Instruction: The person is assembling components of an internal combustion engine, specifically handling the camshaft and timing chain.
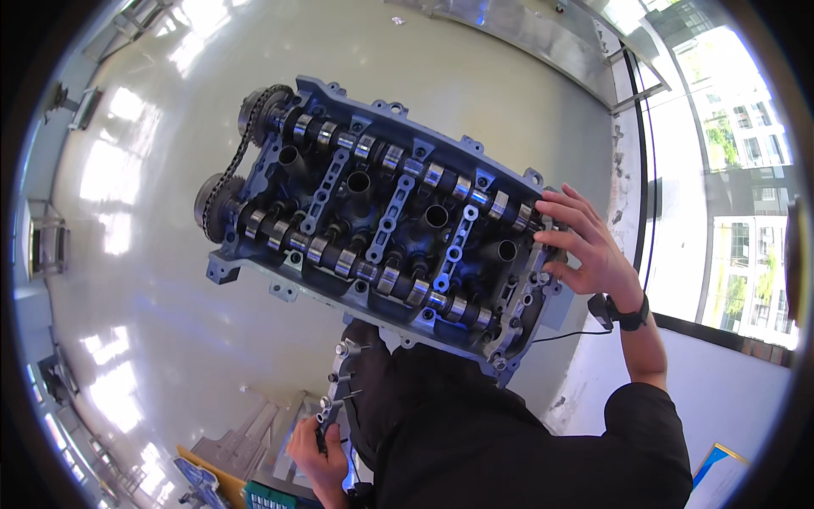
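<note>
A grey cylinder head point(386, 284) with two camshafts lies slantwise in the middle of the view. My left hand point(318, 462), low and left of it, is closed round the lower end of a camshaft bearing cap point(336, 377) with several bolts standing out of it. This cap is clear of the cylinder head. My right hand point(589, 250) rests at the right end of the head, its fingers apart, the tips touching near the end of the upper camshaft point(501, 206). Under its palm, part of the metal is hidden. Another cap point(506, 339) with bolts sits at that same end.
A timing chain point(229, 170) joins two sprockets at the head's left end. At the lower left are a green tray point(267, 495) and a wooden-edged board point(212, 475). A metal bench point(526, 38) stands at the far right, with windows point(746, 170) beyond it.
</note>
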A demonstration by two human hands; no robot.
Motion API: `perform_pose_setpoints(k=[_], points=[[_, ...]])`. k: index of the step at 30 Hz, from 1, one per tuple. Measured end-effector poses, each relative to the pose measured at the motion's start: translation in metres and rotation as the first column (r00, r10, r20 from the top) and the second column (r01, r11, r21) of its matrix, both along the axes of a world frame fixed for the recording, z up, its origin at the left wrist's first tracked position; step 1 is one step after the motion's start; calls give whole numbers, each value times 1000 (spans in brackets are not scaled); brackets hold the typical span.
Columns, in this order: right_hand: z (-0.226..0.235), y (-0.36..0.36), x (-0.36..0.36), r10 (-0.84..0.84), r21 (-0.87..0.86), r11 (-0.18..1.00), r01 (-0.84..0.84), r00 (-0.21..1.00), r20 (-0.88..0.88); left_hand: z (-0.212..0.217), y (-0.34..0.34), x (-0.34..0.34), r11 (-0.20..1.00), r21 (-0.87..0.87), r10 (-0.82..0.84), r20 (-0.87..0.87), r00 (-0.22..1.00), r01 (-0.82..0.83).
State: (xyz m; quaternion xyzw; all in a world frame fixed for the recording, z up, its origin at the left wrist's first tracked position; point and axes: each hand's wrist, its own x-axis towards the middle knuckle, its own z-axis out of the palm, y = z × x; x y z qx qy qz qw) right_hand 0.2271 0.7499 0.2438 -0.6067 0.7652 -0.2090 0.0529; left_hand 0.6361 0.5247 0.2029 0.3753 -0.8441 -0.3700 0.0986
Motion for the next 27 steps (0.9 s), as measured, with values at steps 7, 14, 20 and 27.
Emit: perform_pose_setpoints(k=[7,14,20,27], points=[[-6,13,8,-172,-80,981,179,982,84,2,-4,0,999,12,-32,43,999,32],[-19,16,6,-285,-292,911,293,956,71,3,-11,-8,997,-11,-74,-2,997,74],[-19,6,12,-366,-367,873,321,929,-56,5,-20,-9,994,-31,-104,-18,994,104],[-21,0,24,-439,-340,877,338,851,-287,-2,-62,-8,978,-4,-207,-14,978,207]])
